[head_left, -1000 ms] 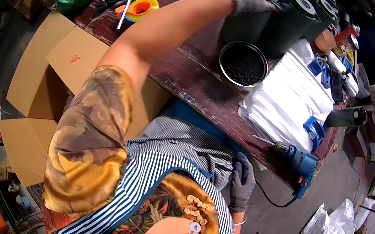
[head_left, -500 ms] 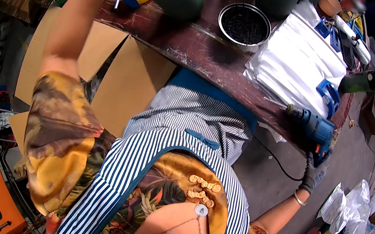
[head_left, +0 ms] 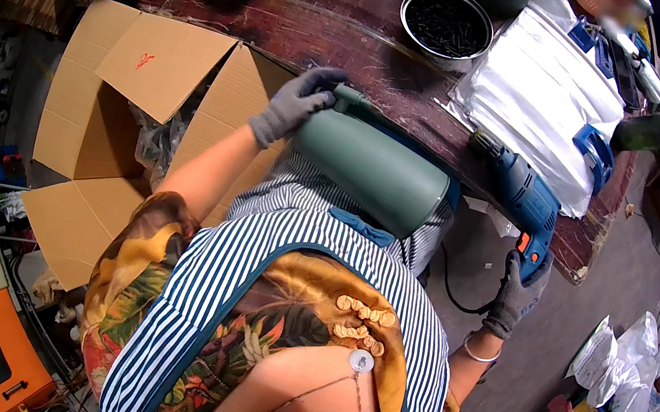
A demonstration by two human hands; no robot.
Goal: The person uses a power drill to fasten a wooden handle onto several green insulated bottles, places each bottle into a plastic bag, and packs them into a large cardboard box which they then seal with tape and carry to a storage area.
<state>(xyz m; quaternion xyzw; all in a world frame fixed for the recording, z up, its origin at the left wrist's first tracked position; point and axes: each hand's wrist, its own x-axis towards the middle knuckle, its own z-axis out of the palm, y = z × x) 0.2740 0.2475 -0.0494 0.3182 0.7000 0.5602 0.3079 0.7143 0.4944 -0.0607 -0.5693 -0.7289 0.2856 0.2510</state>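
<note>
Fingers of the gloved left hand (head_left: 291, 109) curled on the left end of the green cylinder (head_left: 370, 176), which lies tilted over the striped apron (head_left: 242, 305), just off the near edge of the bench (head_left: 335, 26). Bowl (head_left: 453, 57) of black slender pieces set back from that edge. Gloved right hand (head_left: 521, 293) wrapped around the handle of the blue drill (head_left: 528, 192), by the bench's near right corner. Step, judged: positioning cylinder and drill. Next move calls for a firm left hold and careful drill aim; tip unclear.
</note>
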